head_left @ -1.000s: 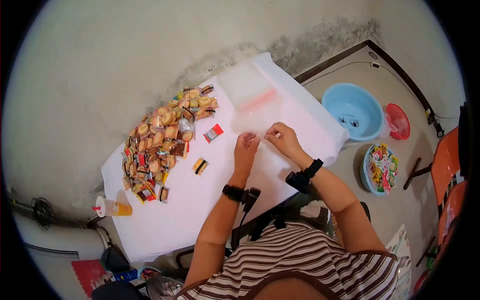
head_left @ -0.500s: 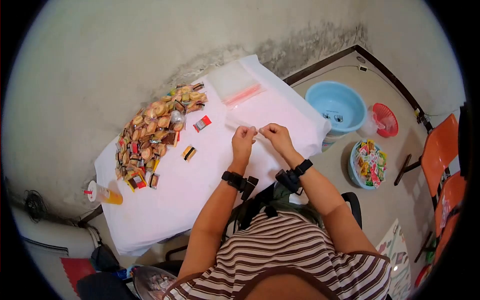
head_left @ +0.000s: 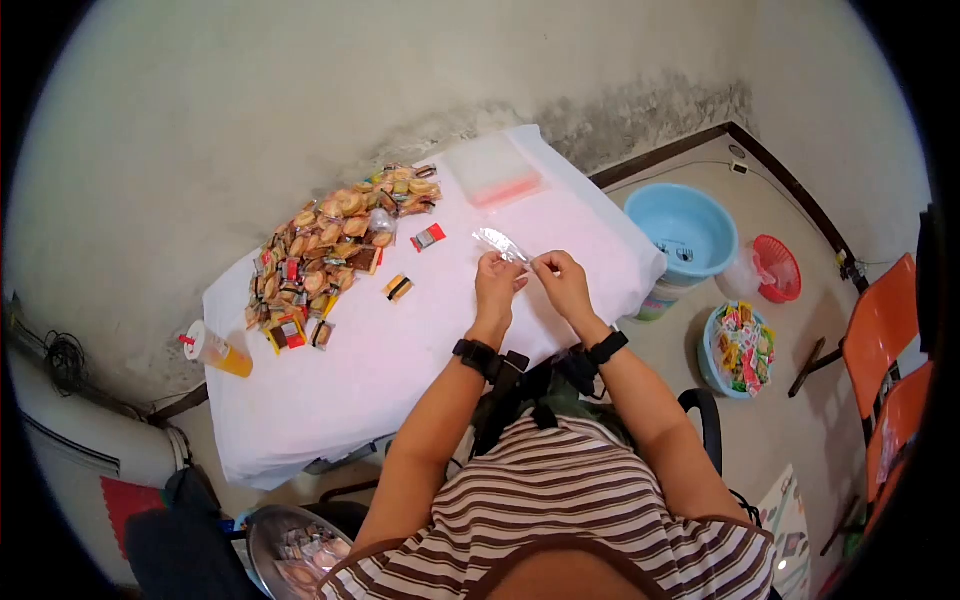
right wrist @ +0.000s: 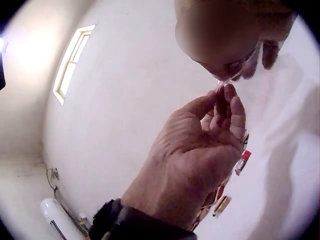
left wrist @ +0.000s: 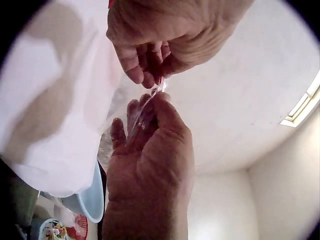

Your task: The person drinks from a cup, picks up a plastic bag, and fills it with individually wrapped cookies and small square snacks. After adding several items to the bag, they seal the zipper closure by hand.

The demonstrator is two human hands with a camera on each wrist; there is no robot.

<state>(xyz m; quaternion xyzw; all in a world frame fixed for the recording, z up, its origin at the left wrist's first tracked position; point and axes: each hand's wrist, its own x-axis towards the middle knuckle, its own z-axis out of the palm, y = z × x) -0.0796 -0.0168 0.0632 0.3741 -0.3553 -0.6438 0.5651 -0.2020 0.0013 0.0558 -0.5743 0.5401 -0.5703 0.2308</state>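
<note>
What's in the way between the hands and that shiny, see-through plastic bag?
Nothing that I can see: the left hand and right hand both already touch the bag. The small red-and-grey wrapped packet lies off to the left on the white tablecloth, not between them.

At the top of the frame, we see our left hand [left wrist: 170,32] pinching clear plastic [left wrist: 142,115] between its fingertips. Below it our right hand [left wrist: 155,150], palm showing, holds the plastic at thumb and fingers. We see white cloth [left wrist: 50,90] with shadows at left, a blue tub [left wrist: 94,197], red basket [left wrist: 81,226] and bright packets [left wrist: 59,230] at lower left, and a window [left wrist: 303,102] at the right edge.
</note>
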